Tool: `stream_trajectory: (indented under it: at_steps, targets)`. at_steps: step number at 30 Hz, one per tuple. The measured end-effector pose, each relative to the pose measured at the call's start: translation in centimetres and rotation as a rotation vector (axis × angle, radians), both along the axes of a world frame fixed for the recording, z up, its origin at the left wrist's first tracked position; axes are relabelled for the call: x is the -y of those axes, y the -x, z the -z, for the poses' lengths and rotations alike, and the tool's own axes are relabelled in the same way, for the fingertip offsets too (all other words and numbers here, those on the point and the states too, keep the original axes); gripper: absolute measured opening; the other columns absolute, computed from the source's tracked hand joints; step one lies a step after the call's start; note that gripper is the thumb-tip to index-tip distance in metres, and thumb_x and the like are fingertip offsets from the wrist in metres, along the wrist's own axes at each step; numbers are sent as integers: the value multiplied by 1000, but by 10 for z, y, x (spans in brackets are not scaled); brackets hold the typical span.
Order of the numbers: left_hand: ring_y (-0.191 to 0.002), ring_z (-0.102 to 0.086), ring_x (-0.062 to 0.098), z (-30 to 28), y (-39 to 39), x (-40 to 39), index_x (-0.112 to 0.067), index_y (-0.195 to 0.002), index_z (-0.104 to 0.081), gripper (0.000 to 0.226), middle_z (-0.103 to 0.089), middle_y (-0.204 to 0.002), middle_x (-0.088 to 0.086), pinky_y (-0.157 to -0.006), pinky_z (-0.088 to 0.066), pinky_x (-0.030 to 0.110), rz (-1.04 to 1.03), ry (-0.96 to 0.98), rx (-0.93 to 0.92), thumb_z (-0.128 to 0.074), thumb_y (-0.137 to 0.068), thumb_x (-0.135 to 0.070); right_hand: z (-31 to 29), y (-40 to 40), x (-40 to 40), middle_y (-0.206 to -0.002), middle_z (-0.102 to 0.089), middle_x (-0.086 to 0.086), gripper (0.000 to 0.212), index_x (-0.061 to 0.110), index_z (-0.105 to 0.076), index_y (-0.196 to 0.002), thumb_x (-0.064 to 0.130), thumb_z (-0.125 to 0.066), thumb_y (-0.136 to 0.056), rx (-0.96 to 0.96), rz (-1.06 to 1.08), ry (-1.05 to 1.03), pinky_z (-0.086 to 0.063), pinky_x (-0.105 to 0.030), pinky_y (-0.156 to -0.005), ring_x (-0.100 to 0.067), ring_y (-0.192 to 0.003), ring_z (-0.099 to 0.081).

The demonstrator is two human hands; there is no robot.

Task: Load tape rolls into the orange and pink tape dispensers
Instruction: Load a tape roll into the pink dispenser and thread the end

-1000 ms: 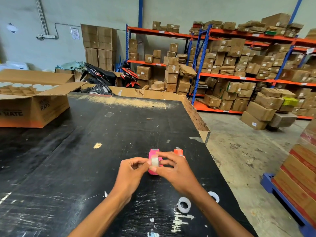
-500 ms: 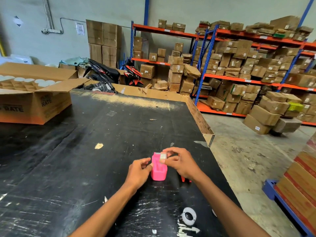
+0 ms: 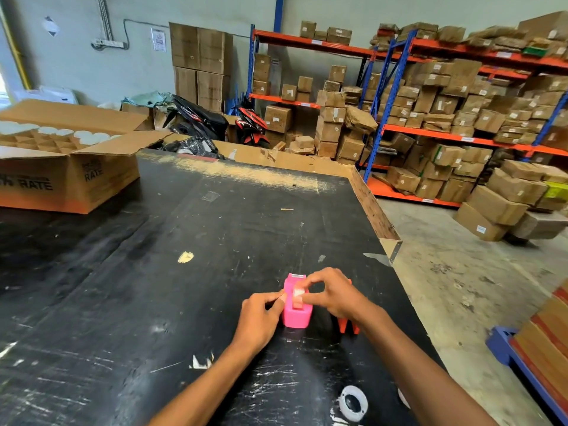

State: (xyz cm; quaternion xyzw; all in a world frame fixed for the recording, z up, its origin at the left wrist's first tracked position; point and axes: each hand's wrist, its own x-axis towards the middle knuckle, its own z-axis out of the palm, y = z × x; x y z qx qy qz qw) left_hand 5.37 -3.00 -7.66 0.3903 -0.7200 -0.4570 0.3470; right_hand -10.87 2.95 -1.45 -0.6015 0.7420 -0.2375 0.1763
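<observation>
A pink tape dispenser [image 3: 295, 315] stands on the black table [image 3: 153, 302], its cutter end pointing away from me. My left hand [image 3: 261, 318] grips its left side. My right hand [image 3: 332, 295] pinches a small clear tape roll [image 3: 298, 295] sitting in the dispenser's top slot. The orange dispenser [image 3: 347, 327] stands just right of the pink one, mostly hidden under my right wrist. A loose white tape roll [image 3: 353, 402] lies near the table's front edge, and another roll [image 3: 402, 398] shows partly behind my right forearm.
An open cardboard box [image 3: 70, 179] with white rolls in dividers sits at the back left of the table. The table's right edge [image 3: 393, 250] drops to the concrete floor. Shelves of cartons stand behind. A blue pallet [image 3: 504, 345] with boxes is at the right.
The pink dispenser went from held up in both hands to standing on the table. My right hand's tape roll has moved from the dispenser's cutter end back into its slot.
</observation>
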Motion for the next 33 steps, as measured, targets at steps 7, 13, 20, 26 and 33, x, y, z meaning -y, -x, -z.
stream_trajectory:
  at_steps: [7,13,20,26,33]
  targets:
    - [-105,-59,-3,-1,1,-1,-19,-109,-72,24,-72,-114,-3,-74,-38,-3,7,6,-9,-57,-91,-23,-3,1,0,-106,-71,6,24,26,-75,-98,36,-75,-76,-29,-43,-31,-47,-42,-95,-13,-101,-62]
    - [-75,-55,-28,-2,-2,-7,-22,-108,-73,24,-72,-104,-12,-68,-40,-5,34,14,-21,-54,-92,-19,-6,-5,-6,-103,-70,4,31,22,-71,-107,29,-75,-77,-12,-61,-41,-49,-35,-93,-12,-99,-62]
    - [-77,-52,-33,-1,-3,-6,-24,-104,-74,29,-75,-104,-8,-68,-39,-5,36,34,-20,-53,-89,-10,-5,-9,-11,-95,-70,9,17,25,-67,-86,30,-77,-73,-36,-35,50,-46,-26,-88,-7,-94,-61]
    - [-85,-59,-17,-3,-2,-5,-24,-106,-74,26,-74,-104,-11,-71,-41,-3,40,15,-27,-55,-90,-15,-7,-10,-13,-84,-65,13,13,30,-64,-74,25,-75,-79,-54,-62,86,-39,-7,-72,7,-78,-56]
    - [-74,-53,-32,-4,-3,-5,-23,-108,-72,25,-67,-93,-22,-68,-41,-3,46,-6,-38,-56,-91,-18,-18,-12,-6,-69,-57,15,7,18,-62,-83,11,-63,-81,-222,-151,76,-54,-44,-71,-14,-72,-62]
